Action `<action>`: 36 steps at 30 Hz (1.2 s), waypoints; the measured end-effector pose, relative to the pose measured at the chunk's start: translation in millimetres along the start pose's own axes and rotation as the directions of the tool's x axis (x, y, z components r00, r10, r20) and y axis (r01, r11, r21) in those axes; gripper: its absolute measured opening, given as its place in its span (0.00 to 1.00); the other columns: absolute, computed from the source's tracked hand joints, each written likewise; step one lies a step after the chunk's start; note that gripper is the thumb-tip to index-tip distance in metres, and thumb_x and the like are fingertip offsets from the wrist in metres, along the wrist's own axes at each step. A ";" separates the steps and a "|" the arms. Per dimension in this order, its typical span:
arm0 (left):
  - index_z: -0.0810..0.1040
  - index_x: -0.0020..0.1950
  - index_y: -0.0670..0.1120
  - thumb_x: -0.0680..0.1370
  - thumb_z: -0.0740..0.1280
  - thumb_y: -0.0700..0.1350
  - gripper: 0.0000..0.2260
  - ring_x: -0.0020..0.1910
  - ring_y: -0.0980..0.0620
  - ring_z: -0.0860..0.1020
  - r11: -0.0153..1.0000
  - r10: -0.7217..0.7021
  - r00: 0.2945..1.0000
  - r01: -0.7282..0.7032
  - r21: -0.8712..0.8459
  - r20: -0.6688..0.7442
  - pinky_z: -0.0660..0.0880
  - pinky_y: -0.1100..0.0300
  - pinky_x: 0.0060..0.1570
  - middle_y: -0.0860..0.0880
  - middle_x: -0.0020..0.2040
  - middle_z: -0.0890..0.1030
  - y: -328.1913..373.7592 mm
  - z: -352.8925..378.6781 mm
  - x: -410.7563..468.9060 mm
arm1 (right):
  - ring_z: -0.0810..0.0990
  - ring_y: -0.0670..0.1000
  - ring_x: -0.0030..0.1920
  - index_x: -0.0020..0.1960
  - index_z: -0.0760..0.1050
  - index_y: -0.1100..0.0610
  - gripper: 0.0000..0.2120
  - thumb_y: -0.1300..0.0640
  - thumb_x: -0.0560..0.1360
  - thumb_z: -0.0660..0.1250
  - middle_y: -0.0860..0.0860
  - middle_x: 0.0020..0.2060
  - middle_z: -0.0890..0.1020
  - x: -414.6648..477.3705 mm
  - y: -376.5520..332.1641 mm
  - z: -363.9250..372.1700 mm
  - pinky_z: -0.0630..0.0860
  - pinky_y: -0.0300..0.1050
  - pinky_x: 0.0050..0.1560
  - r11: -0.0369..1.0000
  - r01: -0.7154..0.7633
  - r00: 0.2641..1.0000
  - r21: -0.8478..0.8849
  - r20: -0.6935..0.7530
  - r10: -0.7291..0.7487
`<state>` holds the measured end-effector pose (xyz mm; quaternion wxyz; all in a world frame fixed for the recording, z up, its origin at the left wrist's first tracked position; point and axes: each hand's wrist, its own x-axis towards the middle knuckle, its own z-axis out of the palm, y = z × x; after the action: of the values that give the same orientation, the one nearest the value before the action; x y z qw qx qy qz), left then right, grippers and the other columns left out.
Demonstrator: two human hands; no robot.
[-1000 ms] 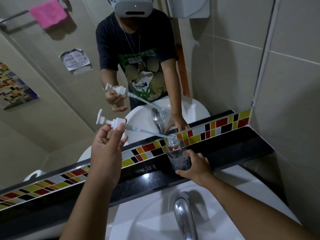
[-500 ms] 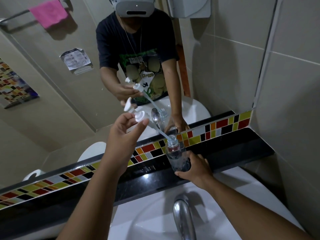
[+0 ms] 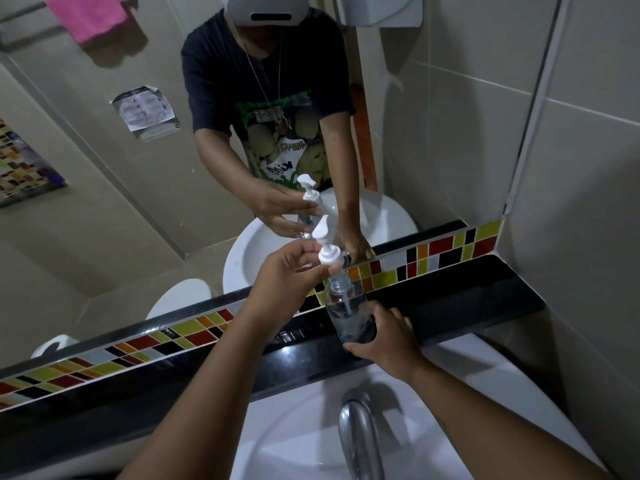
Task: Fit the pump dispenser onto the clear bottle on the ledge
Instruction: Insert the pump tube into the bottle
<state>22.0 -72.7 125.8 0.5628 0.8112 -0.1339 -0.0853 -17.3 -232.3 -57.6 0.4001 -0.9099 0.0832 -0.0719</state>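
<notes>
Below the left hand [image 3: 291, 268], which pinches the pump dispenser [image 3: 327, 252], the clear bottle [image 3: 348, 311] stands on the ledge [image 3: 467, 292], clasped low by the right hand [image 3: 388, 336]. The dip tube is already inside; a tilted collar could cross-thread or tip the bottle.

A glossy black ledge [image 3: 467, 299] ran beneath the mirror, backed by a strip of red, yellow, black and white mosaic tiles [image 3: 433, 254]. A clear bottle [image 3: 349, 317] stood upright on it, above the white basin [image 3: 294, 434] and chrome tap [image 3: 360, 441].
</notes>
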 end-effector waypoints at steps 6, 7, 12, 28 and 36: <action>0.82 0.61 0.34 0.77 0.75 0.33 0.13 0.49 0.52 0.88 0.999 -0.011 0.999 0.013 -0.031 0.051 0.83 0.63 0.51 0.37 0.55 0.90 -17.6 6.7 2.6 | 0.71 0.55 0.54 0.57 0.69 0.45 0.32 0.39 0.58 0.77 0.44 0.43 0.65 -2.0 -1.5 -0.7 0.61 0.44 0.49 0.999 -0.031 0.999 0.014 0.010 0.031; 0.82 0.61 0.34 0.77 0.75 0.33 0.13 0.50 0.50 0.88 0.999 -0.015 0.999 0.017 -0.035 0.051 0.84 0.62 0.52 0.37 0.55 0.89 -21.7 7.8 1.7 | 0.71 0.55 0.54 0.56 0.69 0.44 0.32 0.39 0.58 0.76 0.44 0.44 0.65 -1.9 -1.9 -0.9 0.61 0.44 0.49 0.999 -0.041 0.999 0.012 0.017 0.041; 0.84 0.60 0.39 0.79 0.74 0.35 0.10 0.54 0.48 0.89 0.994 -0.028 0.998 0.034 -0.103 0.062 0.84 0.57 0.56 0.41 0.55 0.90 -32.5 12.7 -2.3 | 0.71 0.55 0.54 0.55 0.68 0.45 0.30 0.38 0.58 0.76 0.45 0.44 0.66 -1.8 -1.4 -0.5 0.63 0.45 0.50 0.999 -0.040 0.999 0.001 0.023 0.040; 0.83 0.58 0.45 0.79 0.76 0.41 0.09 0.60 0.50 0.87 0.979 0.031 0.996 -0.046 0.196 0.079 0.82 0.51 0.63 0.48 0.57 0.90 -31.4 6.2 2.0 | 0.70 0.55 0.56 0.57 0.68 0.45 0.32 0.37 0.58 0.76 0.45 0.46 0.66 -0.6 -0.6 -1.1 0.65 0.47 0.53 1.000 -0.029 0.998 -0.009 0.052 0.030; 0.83 0.54 0.52 0.78 0.77 0.40 0.09 0.51 0.55 0.89 0.999 0.041 0.999 -0.041 0.030 0.011 0.84 0.62 0.51 0.54 0.49 0.91 -40.4 16.4 -1.3 | 0.70 0.55 0.55 0.57 0.68 0.45 0.31 0.39 0.59 0.77 0.42 0.44 0.64 -0.9 0.5 0.4 0.63 0.46 0.50 1.000 -0.005 1.000 -0.010 0.028 0.005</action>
<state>20.9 -73.6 82.3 0.5513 0.8163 -0.1546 -0.0759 -18.1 -232.1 -58.3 0.3968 -0.9126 0.0802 -0.0577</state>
